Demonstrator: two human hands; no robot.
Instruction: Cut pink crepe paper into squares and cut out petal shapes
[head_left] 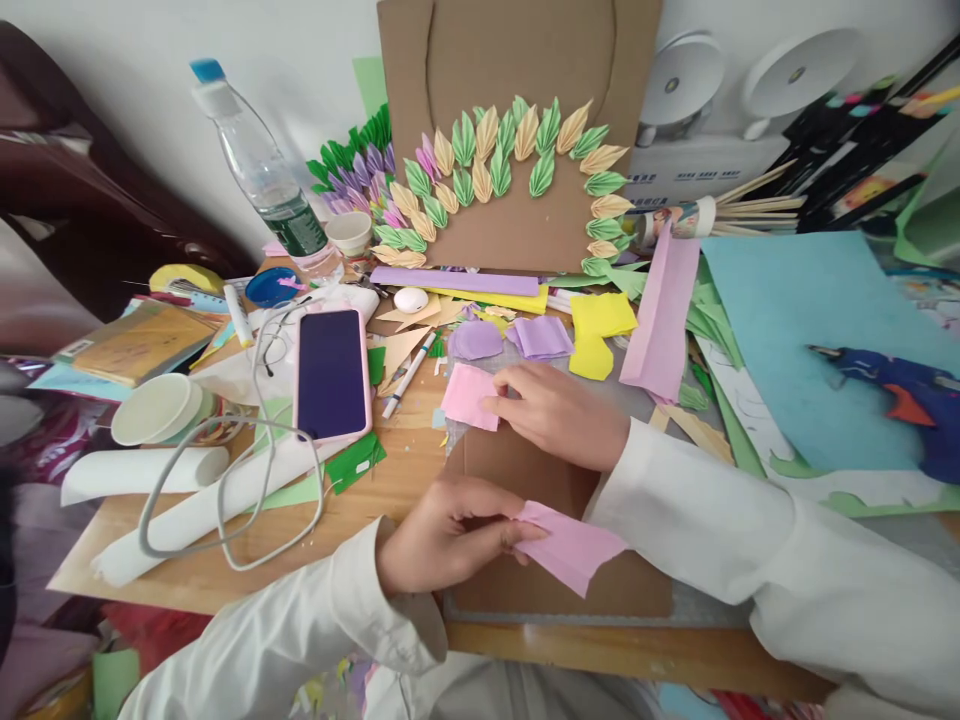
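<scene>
In the head view, the left hand (pixel 457 530) has its grip closed on a mauve-pink paper strip (pixel 576 548), held above brown cardboard (pixel 514 462) on the desk (pixel 409 430); farther forward, the right hand (pixel 562 415) pinches the right edge of a pink paper square (pixel 469 396), near folded purple paper (pixel 541 338)

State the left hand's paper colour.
The left hand holds lilac-pink, roughly rectangular paper, best seen in the head view.

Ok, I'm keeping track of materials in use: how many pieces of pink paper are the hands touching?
2 visible: the lower pink piece, held in the left hand, and the upper pink piece, touched by the right hand. Either could hide more layers.
</scene>
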